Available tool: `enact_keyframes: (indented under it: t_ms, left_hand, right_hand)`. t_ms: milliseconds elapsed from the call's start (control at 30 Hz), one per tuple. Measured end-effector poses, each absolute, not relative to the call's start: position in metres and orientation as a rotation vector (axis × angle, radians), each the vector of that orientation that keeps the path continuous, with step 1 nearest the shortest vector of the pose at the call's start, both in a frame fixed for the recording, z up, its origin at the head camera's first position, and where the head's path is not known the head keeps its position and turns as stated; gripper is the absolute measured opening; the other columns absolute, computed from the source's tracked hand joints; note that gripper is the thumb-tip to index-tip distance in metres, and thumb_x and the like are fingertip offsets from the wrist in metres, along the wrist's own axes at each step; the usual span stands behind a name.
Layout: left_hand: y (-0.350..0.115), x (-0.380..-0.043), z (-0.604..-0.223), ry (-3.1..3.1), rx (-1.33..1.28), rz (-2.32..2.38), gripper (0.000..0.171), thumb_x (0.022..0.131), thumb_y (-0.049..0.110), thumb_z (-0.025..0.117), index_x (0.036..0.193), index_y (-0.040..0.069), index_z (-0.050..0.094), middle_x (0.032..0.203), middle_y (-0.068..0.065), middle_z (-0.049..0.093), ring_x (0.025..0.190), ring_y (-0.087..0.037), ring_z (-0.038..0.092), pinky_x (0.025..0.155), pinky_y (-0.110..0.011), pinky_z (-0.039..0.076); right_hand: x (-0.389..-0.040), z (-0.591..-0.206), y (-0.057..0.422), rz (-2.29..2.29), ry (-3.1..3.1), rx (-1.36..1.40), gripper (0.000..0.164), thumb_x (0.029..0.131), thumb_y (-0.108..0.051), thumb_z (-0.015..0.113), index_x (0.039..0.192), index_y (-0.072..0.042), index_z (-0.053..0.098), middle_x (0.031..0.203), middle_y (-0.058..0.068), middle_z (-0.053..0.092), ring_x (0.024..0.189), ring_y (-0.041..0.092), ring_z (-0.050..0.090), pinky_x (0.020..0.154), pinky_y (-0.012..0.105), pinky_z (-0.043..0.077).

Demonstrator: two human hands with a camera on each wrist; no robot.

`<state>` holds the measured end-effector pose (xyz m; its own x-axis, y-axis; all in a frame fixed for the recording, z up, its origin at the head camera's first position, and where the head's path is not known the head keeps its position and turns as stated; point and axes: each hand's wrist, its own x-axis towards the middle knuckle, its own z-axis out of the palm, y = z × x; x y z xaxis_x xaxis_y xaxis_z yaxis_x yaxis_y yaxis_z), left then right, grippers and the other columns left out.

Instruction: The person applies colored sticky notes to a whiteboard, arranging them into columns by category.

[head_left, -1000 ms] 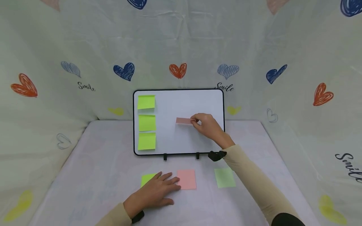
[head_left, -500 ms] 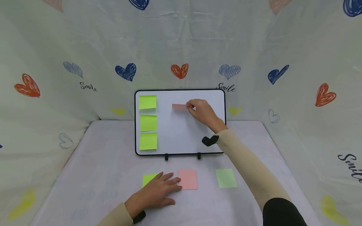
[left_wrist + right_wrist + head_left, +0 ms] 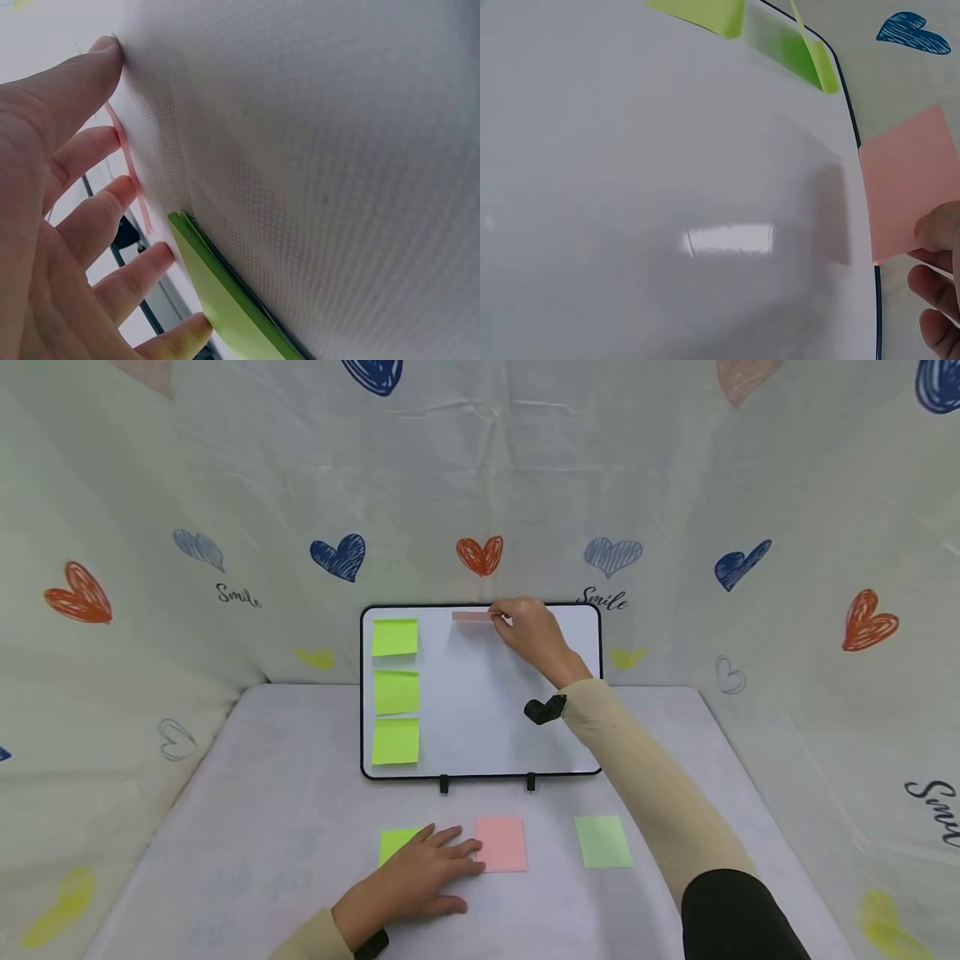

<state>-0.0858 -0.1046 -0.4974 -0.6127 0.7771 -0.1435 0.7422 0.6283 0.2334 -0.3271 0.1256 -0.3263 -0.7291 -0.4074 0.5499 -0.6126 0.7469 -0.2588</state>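
My right hand (image 3: pixel 531 631) pinches a pink sticky note (image 3: pixel 909 184) between thumb and fingers, near the top edge of the whiteboard (image 3: pixel 480 710). In the head view that note (image 3: pixel 470 617) is seen almost edge-on. Three yellow-green sticky notes (image 3: pixel 397 692) run down the board's left side. On the table my left hand (image 3: pixel 416 877) lies with fingers spread, its fingertips by a pink sticky note pad (image 3: pixel 501 843) and over part of a yellow-green pad (image 3: pixel 397 842). The left wrist view shows the little finger touching the green pad (image 3: pixel 232 307).
A pale green note pad (image 3: pixel 604 842) lies on the white-covered table (image 3: pixel 225 827), right of the pink one. Black feet (image 3: pixel 444 784) hold up the board. Behind it hangs a curtain (image 3: pixel 420 468) printed with hearts.
My right hand has carried the pink note upward and slightly left, from the board's middle to its top edge. The left hand has stayed in place.
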Motion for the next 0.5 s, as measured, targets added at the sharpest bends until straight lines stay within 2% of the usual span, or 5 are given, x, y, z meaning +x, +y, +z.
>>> enact_keyframes:
  t_ms: [500]
  left_hand:
    - [-0.1055,-0.0854,-0.5019,2.634,1.248,0.214,0.052,0.095,0.055,0.067,0.144,0.036,0.059,0.156,0.009,0.051,0.146,-0.03,0.047,0.111,-0.064,0.043]
  right_hand:
    - [-0.3311,-0.3328,0.1271,0.609,-2.468,0.699,0.016,0.099,-0.009,0.069,0.109,-0.004,0.08,0.106,0.012,0.079,0.094,0.026,0.072,0.079,0.037,0.06]
